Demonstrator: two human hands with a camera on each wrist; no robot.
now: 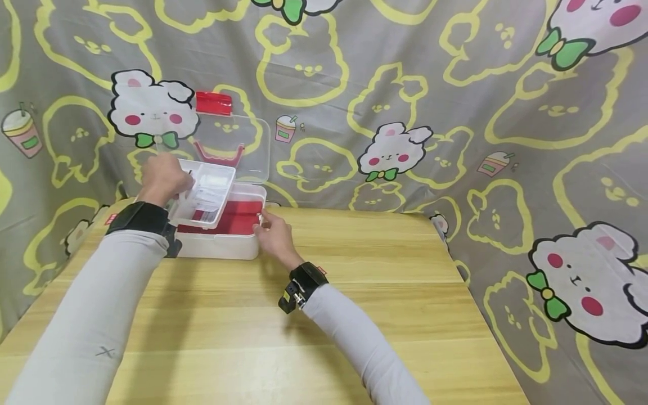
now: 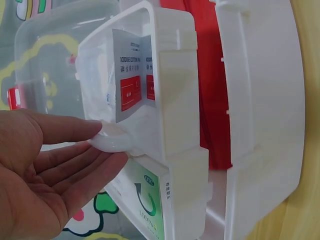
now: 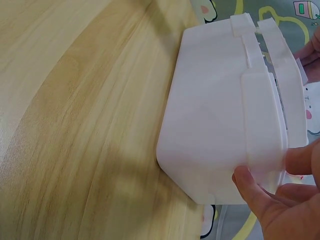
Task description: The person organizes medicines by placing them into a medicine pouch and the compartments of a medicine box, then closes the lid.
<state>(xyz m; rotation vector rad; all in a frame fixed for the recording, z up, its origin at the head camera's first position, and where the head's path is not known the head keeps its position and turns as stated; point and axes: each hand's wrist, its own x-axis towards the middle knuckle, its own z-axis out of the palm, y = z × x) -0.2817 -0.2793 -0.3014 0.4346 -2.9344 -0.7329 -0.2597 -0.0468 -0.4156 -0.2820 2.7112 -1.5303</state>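
A white plastic storage box [image 1: 217,246] stands on the table with its clear lid [image 1: 255,143] raised at the back. Above its opening, a white inner tray [image 2: 177,95] is lifted and tilted. My left hand [image 1: 164,177] pinches the tray's handle [image 2: 112,141] between thumb and fingers. Iodine cotton packets [image 2: 131,97] and a green-and-white carton [image 2: 147,192] lie in the tray. My right hand [image 1: 275,236] grips the box's right side at the rim, thumb and fingers on either side of the wall. Something red [image 1: 243,216] shows inside the box below.
The wooden table [image 1: 324,320] extends in front of the box and to its right. A grey patterned curtain [image 1: 324,118] hangs close behind the box and along both sides. A red latch [image 1: 214,103] tops the raised lid.
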